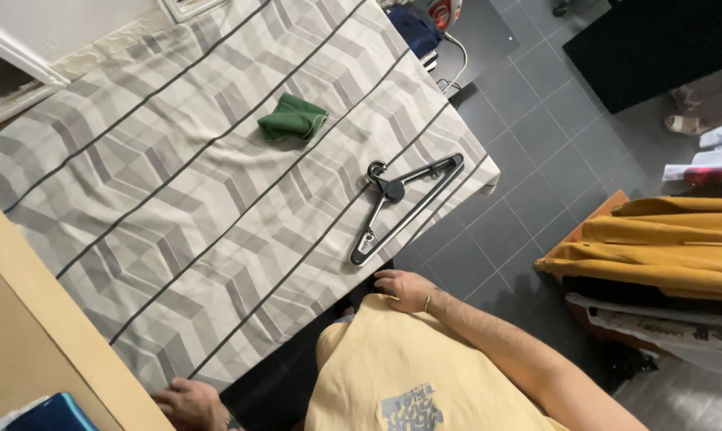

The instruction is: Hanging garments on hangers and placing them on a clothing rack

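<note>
Both hands grip the pale yellow cotton T-shirt at the near edge of the bench under its grey patterned cloth — right hand pinching the top, left hand its side — so loose fabric could snag the black plastic hanger just beyond.

I see a pale yellow T-shirt with a grey print, held draped off the desk's near edge; a black clip hanger lies flat near the desk's right corner.
</note>
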